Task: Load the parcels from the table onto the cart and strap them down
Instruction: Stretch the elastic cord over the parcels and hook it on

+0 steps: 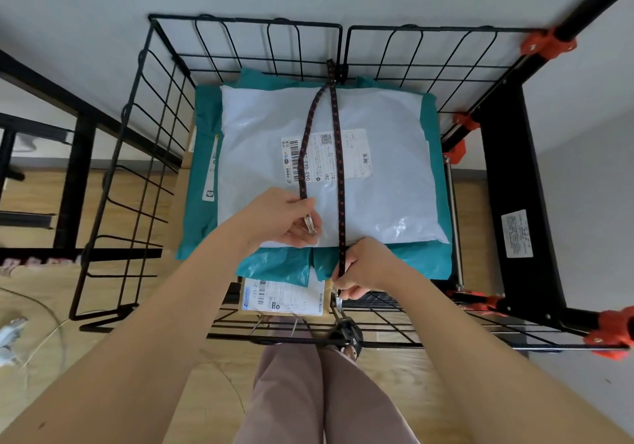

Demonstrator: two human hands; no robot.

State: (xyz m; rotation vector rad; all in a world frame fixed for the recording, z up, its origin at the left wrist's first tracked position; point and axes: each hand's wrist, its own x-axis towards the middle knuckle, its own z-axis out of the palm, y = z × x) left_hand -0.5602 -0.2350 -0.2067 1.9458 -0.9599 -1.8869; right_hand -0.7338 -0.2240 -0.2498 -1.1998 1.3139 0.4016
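1. Bare forearms reach from the bottom edge into the cart (pixel 240 23), a black wire basket seen from above. The parcels lie inside it, so loading looks largely done.
2. Stacked in the cart are a white parcel (pixel 377 176) on top, teal parcels (pixel 435 258) under it that stick out round its edges, and a brown box (pixel 284 298) with a label at the near end, partly covered by the teal ones.
3. Whether any parcel still waits on the tabletop cannot be told, since no tabletop surface shows.
4. Strapping is under way. An elastic strap (pixel 338 155) is looped round the far wall of the cart and runs back over the white parcel in two strands.
5. The left hand (pixel 278 219) pinches the end of the left strand above the near edge of the white parcel. Its metal hook (pixel 309 223) shows between the fingers, and that end is fastened to nothing.
6. The right hand (pixel 367 268) is curled round the right strand just past the white parcel's near edge. A second hook (pixel 338 303) sits below it, close to the near rail (pixel 411 344); whether it has caught the wire I cannot tell.
7. Left to do, as I judge it: pull both strands taut and hook each end onto the near rail.
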